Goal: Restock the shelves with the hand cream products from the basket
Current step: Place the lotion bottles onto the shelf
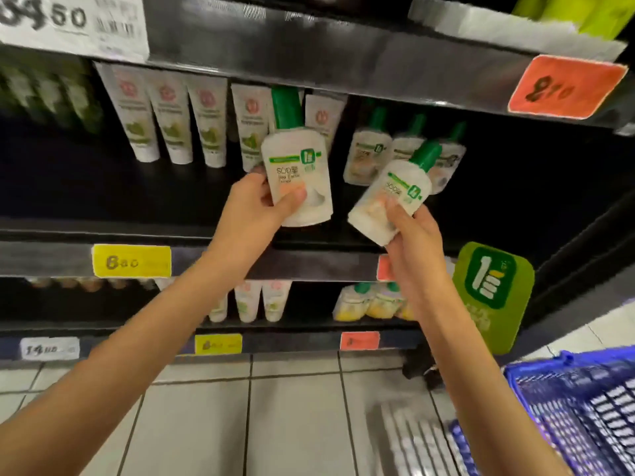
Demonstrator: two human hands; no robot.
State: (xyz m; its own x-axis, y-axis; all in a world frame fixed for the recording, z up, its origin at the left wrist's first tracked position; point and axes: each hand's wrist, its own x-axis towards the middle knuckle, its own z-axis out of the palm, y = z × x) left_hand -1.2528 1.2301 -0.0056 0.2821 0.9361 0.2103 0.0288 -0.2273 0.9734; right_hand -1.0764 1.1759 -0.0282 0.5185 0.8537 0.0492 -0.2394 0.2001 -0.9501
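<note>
**Head view: the placing step of the restock.** The left hand point(264, 201) grasps a white, green-capped hand cream bottle point(297, 173) by its lower body, with the thumb across the label. The bottle is held nearly upright, cap up, above the front of the middle shelf point(51, 259). It does not rest on the shelf and hangs in front of the right end of the row of white tubes point(171, 125) standing there.

The right hand point(409, 231) grasps a second bottle point(388, 197) of the same kind round its base. This one is tilted, its cap leaning toward the right of the middle shelf, and it too is clear of the board. Behind it, on the right part of the middle shelf, stands a short row of matching bottles point(405, 156). A yellow price tag point(131, 261) is fixed to the shelf's front lip. The blue basket point(577, 417) lies below and to the right of the middle shelf; its contents are too blurred to read.

**Step in hand (judged):** both bottles are out of the basket and are being brought to their slot; neither is placed yet.

**Next move (judged):** each bottle needs carrying back to the matching row. The left one must also shift rightward along the middle shelf, and the right one must be righted. Each should then be set base-flat with its label outward and let go, without knocking the tubes or the bottles already standing.
</note>
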